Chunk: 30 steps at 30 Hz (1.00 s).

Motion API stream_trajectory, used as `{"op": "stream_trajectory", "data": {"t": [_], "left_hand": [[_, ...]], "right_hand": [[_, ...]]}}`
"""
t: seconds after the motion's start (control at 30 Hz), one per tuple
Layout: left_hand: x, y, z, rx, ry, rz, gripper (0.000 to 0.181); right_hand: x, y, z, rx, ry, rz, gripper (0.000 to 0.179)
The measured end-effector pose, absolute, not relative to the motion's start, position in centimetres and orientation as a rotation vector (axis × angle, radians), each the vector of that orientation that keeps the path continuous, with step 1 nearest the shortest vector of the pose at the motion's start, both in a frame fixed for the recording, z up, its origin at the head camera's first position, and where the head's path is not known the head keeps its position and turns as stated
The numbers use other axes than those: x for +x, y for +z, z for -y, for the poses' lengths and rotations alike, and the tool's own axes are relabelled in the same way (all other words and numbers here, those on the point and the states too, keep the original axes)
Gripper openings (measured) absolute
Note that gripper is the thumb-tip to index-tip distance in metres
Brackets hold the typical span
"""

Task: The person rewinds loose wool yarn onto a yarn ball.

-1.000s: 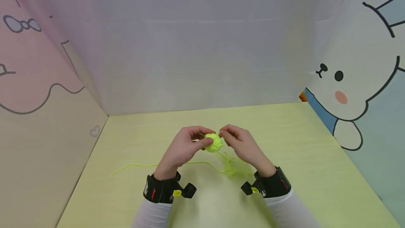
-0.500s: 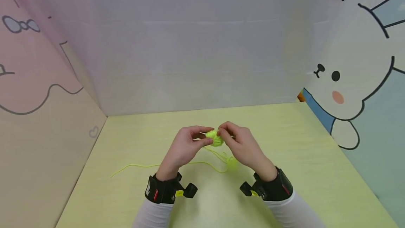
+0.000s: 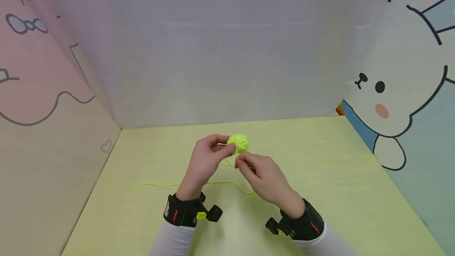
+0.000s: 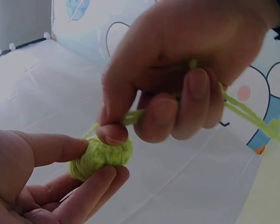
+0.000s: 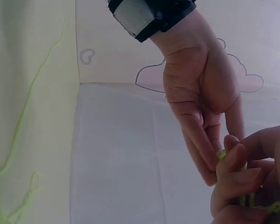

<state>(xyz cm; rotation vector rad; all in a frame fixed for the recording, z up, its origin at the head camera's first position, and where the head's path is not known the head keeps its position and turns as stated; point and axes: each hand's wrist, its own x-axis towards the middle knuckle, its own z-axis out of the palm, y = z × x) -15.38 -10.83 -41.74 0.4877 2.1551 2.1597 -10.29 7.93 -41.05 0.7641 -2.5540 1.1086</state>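
Observation:
A small ball of neon-yellow yarn (image 3: 239, 142) is held up over the table. My left hand (image 3: 206, 161) pinches it from its left side between thumb and fingers, as the left wrist view also shows with the yarn ball (image 4: 102, 156). Just below and to the right, my right hand (image 3: 264, 175) pinches the yarn strand (image 3: 237, 150) that runs down from the ball. Its fingers are curled, with yarn (image 4: 242, 109) passing through and trailing away from them. In the right wrist view the ball is mostly hidden behind my right fingers (image 5: 235, 177).
One loose yarn end (image 3: 153, 185) lies along the pale yellow table (image 3: 142, 224) to the left. Looser loops of yarn (image 5: 23, 205) lie on the tabletop. A grey-white panel (image 3: 227, 70) stands behind, and printed cartoon panels (image 3: 401, 129) close off both sides.
The ball has gone up a little in my left hand. My right hand has moved from the ball's right side down toward me, drawing the strand across the front of the ball.

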Motion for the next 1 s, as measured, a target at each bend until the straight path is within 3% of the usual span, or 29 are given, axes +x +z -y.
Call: {"op": "stream_trajectory", "data": {"t": [0.6, 1.0], "left_hand": [[-14.5, -40.9, 11.0, 0.571, 2.291, -1.879, 0.021], [-15.2, -41.9, 11.0, 0.706, 1.972, -1.997, 0.014]], "right_hand": [[-12.3, -44.8, -8.7, 0.681, 1.532, 2.639, 0.020], [-15.1, -40.6, -12.0, 0.659, 1.314, 2.662, 0.020]]}}
